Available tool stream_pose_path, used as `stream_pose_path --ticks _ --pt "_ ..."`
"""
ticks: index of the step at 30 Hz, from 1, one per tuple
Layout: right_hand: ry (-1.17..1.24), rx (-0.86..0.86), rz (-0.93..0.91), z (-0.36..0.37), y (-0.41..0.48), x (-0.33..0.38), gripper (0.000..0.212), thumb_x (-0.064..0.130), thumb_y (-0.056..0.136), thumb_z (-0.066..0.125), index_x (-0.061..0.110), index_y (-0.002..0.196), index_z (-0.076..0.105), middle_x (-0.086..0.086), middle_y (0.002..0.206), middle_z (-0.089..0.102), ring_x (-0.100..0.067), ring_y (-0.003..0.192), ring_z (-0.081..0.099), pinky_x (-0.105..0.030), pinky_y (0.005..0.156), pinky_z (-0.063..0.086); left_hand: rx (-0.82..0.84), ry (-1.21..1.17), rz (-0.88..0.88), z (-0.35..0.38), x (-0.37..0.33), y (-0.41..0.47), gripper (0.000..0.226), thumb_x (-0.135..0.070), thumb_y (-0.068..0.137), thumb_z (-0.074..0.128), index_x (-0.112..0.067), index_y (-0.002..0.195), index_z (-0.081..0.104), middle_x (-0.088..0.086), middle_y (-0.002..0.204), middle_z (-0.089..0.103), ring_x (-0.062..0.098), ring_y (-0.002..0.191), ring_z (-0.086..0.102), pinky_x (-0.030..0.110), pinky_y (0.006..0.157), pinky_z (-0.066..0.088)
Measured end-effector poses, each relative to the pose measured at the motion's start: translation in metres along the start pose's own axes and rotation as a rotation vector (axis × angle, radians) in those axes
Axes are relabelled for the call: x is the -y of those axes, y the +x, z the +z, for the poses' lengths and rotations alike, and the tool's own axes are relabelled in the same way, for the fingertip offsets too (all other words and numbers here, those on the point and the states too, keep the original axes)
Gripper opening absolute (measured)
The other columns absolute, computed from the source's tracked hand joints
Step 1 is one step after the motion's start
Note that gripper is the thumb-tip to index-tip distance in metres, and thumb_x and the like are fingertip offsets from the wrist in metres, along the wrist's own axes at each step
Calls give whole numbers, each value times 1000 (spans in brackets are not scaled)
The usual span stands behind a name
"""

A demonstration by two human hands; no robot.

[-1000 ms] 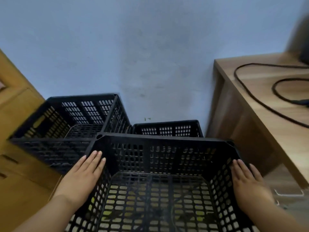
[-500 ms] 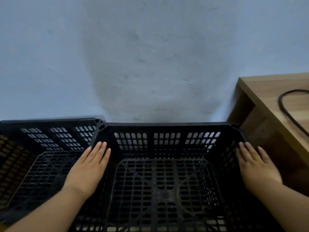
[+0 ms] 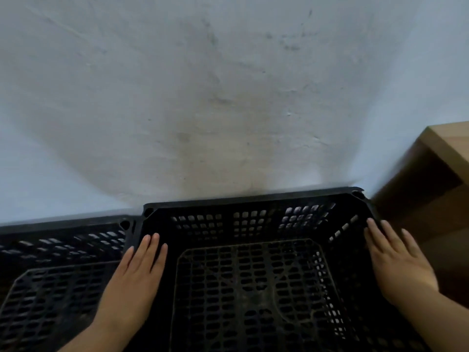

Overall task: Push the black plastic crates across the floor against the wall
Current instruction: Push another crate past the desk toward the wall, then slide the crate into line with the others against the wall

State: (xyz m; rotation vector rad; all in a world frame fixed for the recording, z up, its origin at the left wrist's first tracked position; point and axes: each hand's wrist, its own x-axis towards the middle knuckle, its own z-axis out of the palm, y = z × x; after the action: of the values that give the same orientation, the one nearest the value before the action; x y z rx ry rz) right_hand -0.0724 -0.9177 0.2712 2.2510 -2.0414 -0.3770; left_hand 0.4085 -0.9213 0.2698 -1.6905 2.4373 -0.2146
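Two hands flat, fingers straight: left hand (image 3: pixel 132 280), right hand (image 3: pixel 398 260) on crate (image 3: pixel 253 200) rims; neighbouring crate (image 3: pixel 63 240) cropped left.

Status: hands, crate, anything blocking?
Left hand and right hand open, flat on side rims. Black crate far edge at wall, beside second crate. Wooden desk close on right.
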Motion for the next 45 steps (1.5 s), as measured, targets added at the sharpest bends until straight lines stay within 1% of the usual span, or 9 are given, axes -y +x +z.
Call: stream_pose_path --ticks 4,8,13,16,19,27,31,36,45 --pt "66 4 6 5 2 7 68 -3 48 63 -10 115 58 -17 148 34 -17 146 -10 -34 115 -8 -82 -56 35 14 4 -1 79 -1 59 61 -3 134 37 14 156 12 24 145 -1 41 115 -5" --pt "66 -96 29 3 0 10 60 10 67 30 -9 122 49 -2 159 -2 -19 146 -6 -36 115 -8 -199 -74 29 16 1 0 72 -11 69 28 -5 141 26 8 158 -4 20 145 -5 40 116 -2" --pt "-9 1 141 -14 2 24 63 12 65 33 -5 122 54 -12 151 27 -16 146 -10 -39 115 -11 -143 -44 29 8 0 0 76 -19 67 36 -6 142 27 13 158 2 23 145 -4 42 116 -2" --pt "-141 43 182 -36 9 47 71 14 81 32 10 146 4 -12 152 -13 -14 118 -56 -39 95 -40 -69 -23 -45 -9 -4 -2 86 -27 50 61 -3 131 49 21 147 35 22 145 -8 42 116 -3" --pt "-23 85 201 -56 8 79 68 24 92 23 17 142 -22 -3 140 -40 -16 109 -61 -38 81 -45 -102 -28 -148 -35 -5 -16 79 -33 58 51 -3 131 49 22 141 43 29 143 10 40 116 -4" --pt "150 96 -3 -118 -22 200 74 24 93 30 15 142 -25 -4 136 -43 -21 135 -35 -47 112 -18 -31 73 -290 -65 52 -103 83 -29 57 76 -1 131 49 21 142 42 26 141 15 38 115 -11" --pt "242 55 -87 -143 -35 267 76 25 93 33 16 143 -24 -4 136 -43 -16 125 -39 -46 112 -17 22 118 -369 -60 98 -146 88 -28 49 83 -1 127 53 22 138 47 32 130 41 36 115 -13" --pt "306 40 -139 -161 -45 360 73 30 95 30 17 142 -25 -4 137 -43 -17 126 -40 -45 112 -18 23 166 -436 -36 168 -201 86 -35 65 75 -5 136 38 16 147 29 25 137 22 34 112 -20" --pt "305 90 61 -136 -49 495 64 55 93 3 23 145 -17 3 157 -19 -11 139 -26 -42 113 -21 61 119 -237 32 297 -243 88 -24 49 84 1 127 51 23 137 47 33 128 42 36 115 -9"
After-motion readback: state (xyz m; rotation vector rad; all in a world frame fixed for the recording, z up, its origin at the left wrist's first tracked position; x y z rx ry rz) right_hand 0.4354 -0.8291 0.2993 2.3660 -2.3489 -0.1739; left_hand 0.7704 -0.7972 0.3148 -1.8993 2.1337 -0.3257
